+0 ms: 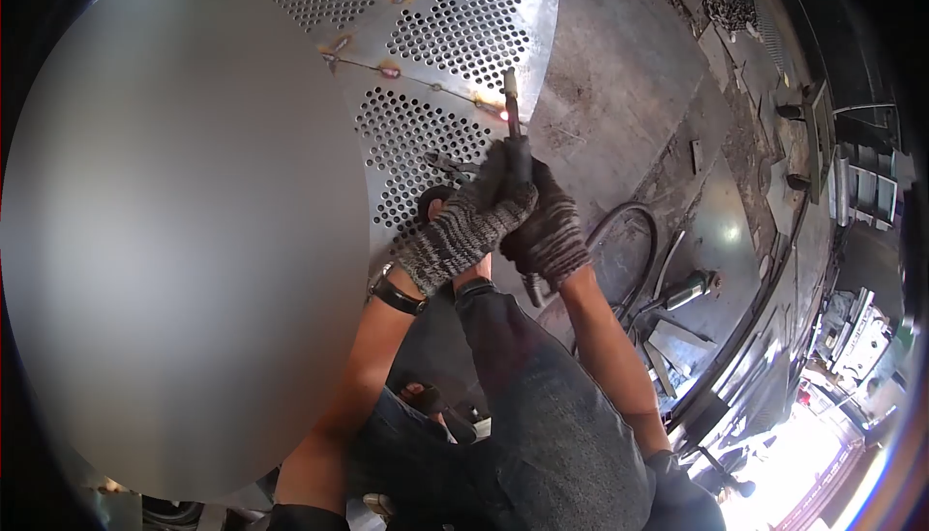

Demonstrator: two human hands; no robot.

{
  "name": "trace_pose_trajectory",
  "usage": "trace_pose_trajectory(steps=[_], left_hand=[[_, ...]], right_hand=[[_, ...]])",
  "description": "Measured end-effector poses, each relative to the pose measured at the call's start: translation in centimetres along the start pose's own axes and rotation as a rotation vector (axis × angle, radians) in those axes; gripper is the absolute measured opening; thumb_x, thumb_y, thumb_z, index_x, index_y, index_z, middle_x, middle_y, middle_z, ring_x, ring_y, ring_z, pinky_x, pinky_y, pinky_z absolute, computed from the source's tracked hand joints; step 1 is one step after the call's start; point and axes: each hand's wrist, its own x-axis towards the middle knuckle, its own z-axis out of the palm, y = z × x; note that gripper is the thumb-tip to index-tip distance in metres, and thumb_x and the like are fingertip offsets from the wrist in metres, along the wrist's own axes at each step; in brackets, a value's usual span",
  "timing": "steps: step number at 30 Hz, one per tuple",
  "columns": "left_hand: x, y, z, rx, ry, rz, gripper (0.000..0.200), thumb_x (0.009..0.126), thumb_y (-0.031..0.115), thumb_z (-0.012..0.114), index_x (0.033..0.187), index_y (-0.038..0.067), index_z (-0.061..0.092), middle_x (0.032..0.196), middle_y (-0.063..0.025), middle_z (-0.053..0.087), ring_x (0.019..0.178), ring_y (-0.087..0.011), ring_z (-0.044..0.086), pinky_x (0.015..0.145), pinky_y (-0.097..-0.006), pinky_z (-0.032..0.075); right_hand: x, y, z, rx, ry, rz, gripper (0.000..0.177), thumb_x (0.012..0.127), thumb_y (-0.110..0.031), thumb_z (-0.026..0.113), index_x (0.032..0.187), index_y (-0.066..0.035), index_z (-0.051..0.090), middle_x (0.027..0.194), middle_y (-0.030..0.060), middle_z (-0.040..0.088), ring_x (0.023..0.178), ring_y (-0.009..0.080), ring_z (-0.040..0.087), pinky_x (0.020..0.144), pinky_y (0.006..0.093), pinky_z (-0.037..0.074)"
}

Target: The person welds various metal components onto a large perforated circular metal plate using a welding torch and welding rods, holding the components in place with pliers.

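Note:
My right hand (549, 226), in a striped knit glove, is closed around the handle of a welding torch (519, 149). From the other side, my left hand (471, 226), gloved the same way, wraps the same handle, its fingers partly hidden. The torch's nozzle points up the view, over the edge of a perforated metal sheet (426, 134). A bright glowing spot (504, 116) lies beside the nozzle, at the end of a seam marked with several welds. A plier-like metal tool (451, 162) rests on the sheet close to my left hand.
A large blurred grey oval hides the left side. Right of the sheet spreads a bare steel surface (619, 76) with a curved cable (639, 212), a grinder-like tool (689, 289) and metal offcuts (673, 342). My knees are below my hands.

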Motion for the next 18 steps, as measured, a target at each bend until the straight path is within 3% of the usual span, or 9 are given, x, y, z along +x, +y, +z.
trace_pose_trajectory(steps=[2,5,7,9,13,15,17,18], left_hand=[[1.0,-5.8,3.7,-0.187,-0.020,0.232,0.080,0.103,0.036,0.070,0.163,-0.002,0.032,0.158,-0.0218,0.050,0.146,-0.0286,0.052,0.117,-0.0376,0.045],[1.4,-6.8,6.2,-0.081,-0.054,0.137,0.081,0.103,0.028,0.071,0.164,-0.001,0.028,0.157,-0.0213,0.051,0.145,-0.0285,0.052,0.119,-0.0378,0.043],[1.3,-6.6,6.3,-0.188,-0.048,0.093,0.081,0.103,0.030,0.071,0.164,-0.001,0.029,0.156,-0.0222,0.052,0.143,-0.0287,0.054,0.118,-0.0384,0.044],[0.8,-5.2,5.7,-0.290,-0.048,0.047,0.081,0.103,0.032,0.071,0.164,0.000,0.029,0.154,-0.0231,0.054,0.141,-0.0290,0.056,0.117,-0.0390,0.045],[-0.1,-2.8,4.1,0.260,-0.042,-0.020,0.074,0.104,0.032,0.069,0.163,0.001,0.035,0.149,-0.0160,0.060,0.135,-0.0233,0.060,0.111,-0.0377,0.049],[0.6,-4.0,4.7,0.396,-0.037,-0.033,0.072,0.105,0.032,0.068,0.162,0.002,0.037,0.148,-0.0143,0.062,0.133,-0.0219,0.061,0.110,-0.0373,0.050],[2.2,-6.8,6.0,-0.443,-0.129,-0.061,0.065,0.104,0.028,0.069,0.159,0.003,0.044,0.148,-0.0104,0.063,0.136,-0.0225,0.061,0.110,-0.0376,0.050],[2.0,-7.1,5.8,-0.444,-0.128,-0.057,0.065,0.104,0.028,0.069,0.159,0.003,0.044,0.148,-0.0104,0.063,0.136,-0.0225,0.061,0.110,-0.0376,0.050]], right_hand=[[0.1,2.0,-2.2,-0.138,-0.030,0.120,0.056,0.099,-0.036,0.070,0.141,-0.001,0.059,0.119,0.0232,0.069,0.099,0.0365,0.071,0.091,0.0435,0.058],[0.4,4.1,-3.4,-0.632,-0.272,-0.094,0.061,0.086,-0.031,0.078,0.140,-0.008,0.062,0.115,0.0232,0.069,0.102,0.0407,0.071,0.091,0.0454,0.058],[0.6,4.6,-3.5,-0.504,-0.290,-0.015,0.064,0.078,-0.027,0.081,0.139,-0.013,0.065,0.113,0.0228,0.068,0.103,0.0418,0.071,0.092,0.0472,0.058],[0.7,4.8,-3.3,-0.503,-0.288,-0.009,0.064,0.079,-0.028,0.081,0.139,-0.013,0.065,0.115,0.0230,0.068,0.104,0.0418,0.071,0.093,0.0477,0.057],[1.3,6.1,-2.6,-0.481,-0.246,-0.013,0.062,0.080,-0.028,0.082,0.138,-0.011,0.065,0.117,0.0236,0.068,0.105,0.0413,0.071,0.094,0.0490,0.058],[1.6,6.0,-2.8,-0.531,-0.279,0.010,0.061,0.081,-0.028,0.082,0.137,-0.011,0.066,0.117,0.0239,0.069,0.106,0.0403,0.072,0.094,0.0485,0.058],[1.7,6.7,-2.7,-0.579,-0.314,0.033,0.059,0.081,-0.028,0.082,0.135,-0.010,0.066,0.117,0.0243,0.069,0.106,0.0393,0.072,0.093,0.0481,0.058],[1.8,8.0,-2.3,-0.401,-0.282,0.141,0.060,0.081,-0.027,0.082,0.136,-0.010,0.065,0.116,0.0238,0.069,0.107,0.0388,0.072,0.093,0.0477,0.058]])
